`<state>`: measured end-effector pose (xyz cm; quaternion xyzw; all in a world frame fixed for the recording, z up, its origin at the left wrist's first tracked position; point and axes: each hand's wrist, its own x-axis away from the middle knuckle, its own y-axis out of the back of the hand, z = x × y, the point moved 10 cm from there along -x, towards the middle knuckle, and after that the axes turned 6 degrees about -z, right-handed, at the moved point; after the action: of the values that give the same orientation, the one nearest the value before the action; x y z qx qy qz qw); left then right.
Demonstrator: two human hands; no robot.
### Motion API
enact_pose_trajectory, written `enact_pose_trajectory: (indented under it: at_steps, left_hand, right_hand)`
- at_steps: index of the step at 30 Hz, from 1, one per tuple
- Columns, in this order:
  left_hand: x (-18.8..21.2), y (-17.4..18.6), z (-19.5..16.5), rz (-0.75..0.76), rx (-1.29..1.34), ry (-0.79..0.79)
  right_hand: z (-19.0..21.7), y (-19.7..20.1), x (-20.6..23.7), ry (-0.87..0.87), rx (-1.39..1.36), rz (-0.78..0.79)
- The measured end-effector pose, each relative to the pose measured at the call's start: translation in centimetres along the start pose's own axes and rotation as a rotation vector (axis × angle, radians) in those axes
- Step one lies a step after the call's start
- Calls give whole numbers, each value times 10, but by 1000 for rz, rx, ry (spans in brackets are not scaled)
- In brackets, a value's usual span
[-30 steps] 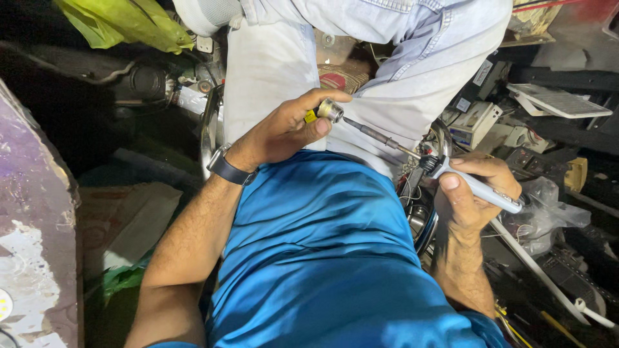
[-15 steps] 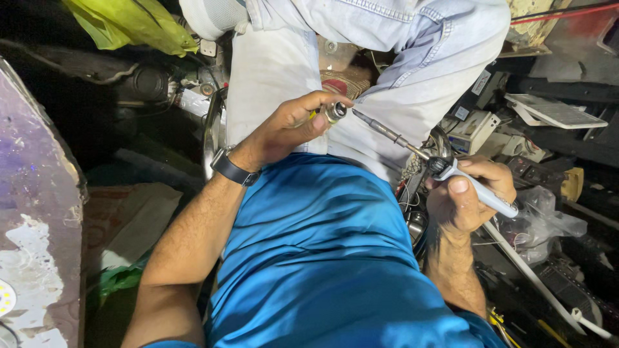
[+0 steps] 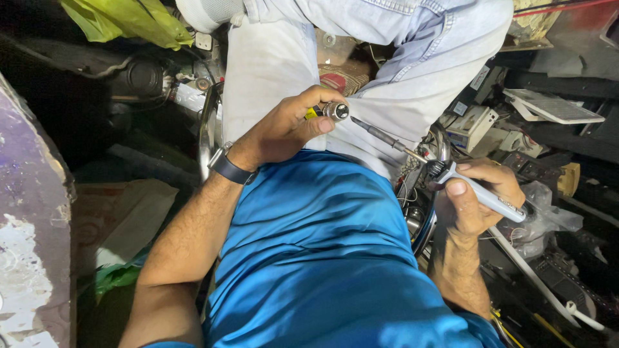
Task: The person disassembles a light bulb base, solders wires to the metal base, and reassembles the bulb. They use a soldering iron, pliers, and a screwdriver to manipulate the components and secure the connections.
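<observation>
The fingertips of the left hand (image 3: pixel 284 129) pinch a small round silver metal connector (image 3: pixel 336 111) with a dark centre, thumb below and forefinger curled over the top, so the fingers are closed on it. A short bit of yellow sleeve (image 3: pixel 311 113) shows just behind the connector, between the fingers. The connector's open face points toward the right hand.

The right hand (image 3: pixel 480 200) is wrapped in a fist around the pale grey plastic handle of a soldering iron (image 3: pixel 480 193), thumb pressed along the top of the handle. The iron's thin dark metal shaft runs up and left from the black collar, and its tip stops just beside the connector; whether the 2 touch cannot be told.

A black wristwatch (image 3: pixel 227 166) sits on the left wrist. Both forearms reach out over a bright blue shirt (image 3: pixel 322 258) that fills the lower middle of the view. Beyond the hands sits another person in pale grey trousers (image 3: pixel 271 58) and a light denim shirt (image 3: pixel 425 26).

To the right lies a crowded heap of electronic parts, with a white boxy device (image 3: pixel 474 122), a clear plastic bag (image 3: pixel 545 216) and a white cable (image 3: pixel 535 280). A yellow-green plastic bag (image 3: pixel 122 22) hangs at the upper left, and a worn purple painted surface (image 3: pixel 32 212) borders the left edge.
</observation>
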<state>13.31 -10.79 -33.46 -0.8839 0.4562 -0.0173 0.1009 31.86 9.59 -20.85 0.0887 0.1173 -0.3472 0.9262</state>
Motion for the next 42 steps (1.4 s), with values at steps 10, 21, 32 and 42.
enact_pose_trajectory:
  at_steps: [10, 21, 32, 42]
  left_hand:
    - [-1, 1, -11, 1, -53, -62]
    - [1, 1, -11, 2, -92, -62]
    - [4, -3, -6, 16, -102, -29]
    - [8, -8, 2, 45, -1, 57]
  right_hand:
    - [-1, 2, 5, 5, 123, 30]
    - [5, 0, 4, 21, 242, 80]
    - [4, 4, 5, 38, 306, 88]
    - [-2, 2, 2, -10, 30, 14]
